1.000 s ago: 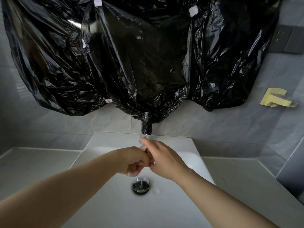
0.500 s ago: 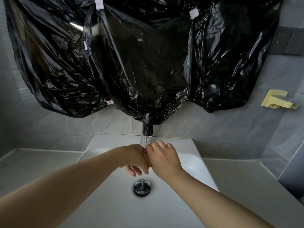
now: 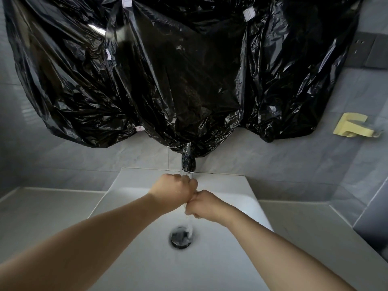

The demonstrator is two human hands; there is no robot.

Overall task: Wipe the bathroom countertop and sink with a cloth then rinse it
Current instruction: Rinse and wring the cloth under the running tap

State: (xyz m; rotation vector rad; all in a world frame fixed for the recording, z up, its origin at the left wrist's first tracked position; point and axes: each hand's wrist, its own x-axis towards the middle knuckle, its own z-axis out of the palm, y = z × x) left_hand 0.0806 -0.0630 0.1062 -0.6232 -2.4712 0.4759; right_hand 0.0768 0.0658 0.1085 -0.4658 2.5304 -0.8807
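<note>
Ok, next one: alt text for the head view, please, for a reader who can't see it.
Two fists, left hand and right hand, meet knuckle to knuckle under water running from the faucet into a white sink; no cloth shows. Black plastic sheeting hangs above.

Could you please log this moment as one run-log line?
left hand: fist under faucet stream | right hand: fist, touching left hand | cloth: not visible | water: running into drain
</note>
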